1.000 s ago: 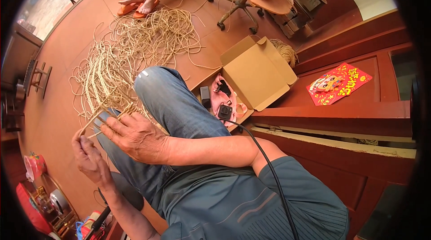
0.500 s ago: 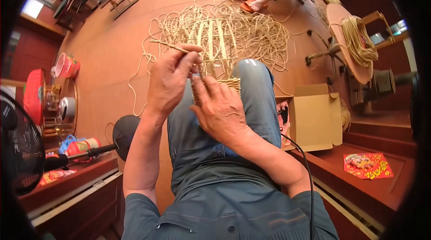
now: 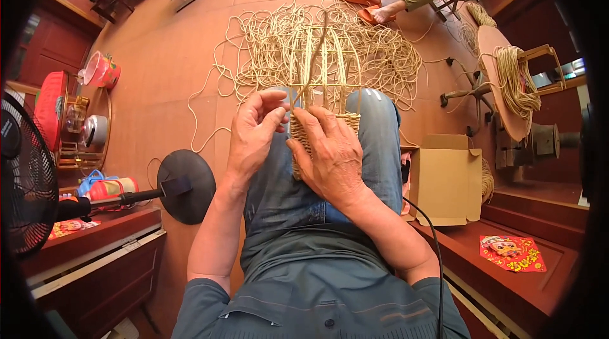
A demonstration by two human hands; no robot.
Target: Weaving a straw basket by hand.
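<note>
A partly woven basket (image 3: 352, 124) of tan twisted cord rests across my thighs, with its bare frame bars (image 3: 325, 63) reaching away from me. My right hand (image 3: 333, 158) lies over the woven part and grips it, the fingertips at the upper edge of the weave. A loose, darker strand of cord (image 3: 314, 53) stands up from the weave by those fingertips and crosses the frame. Beside the basket's left edge is my left hand (image 3: 254, 136), fingers loosely bent, thumb and forefinger apart with no strand seen between them.
A wide tangle of cord (image 3: 387, 53) covers the floor ahead. Another person's bare feet (image 3: 380, 14) are beyond it. A cardboard box (image 3: 447, 180) is at my right, near a round board with coiled cord (image 3: 515, 82). A black fan (image 3: 25, 174) is at left.
My left hand has let go of the strand, which pointed left and now stands up across the frame. My right hand stays on the weave. The view has shifted slightly.
</note>
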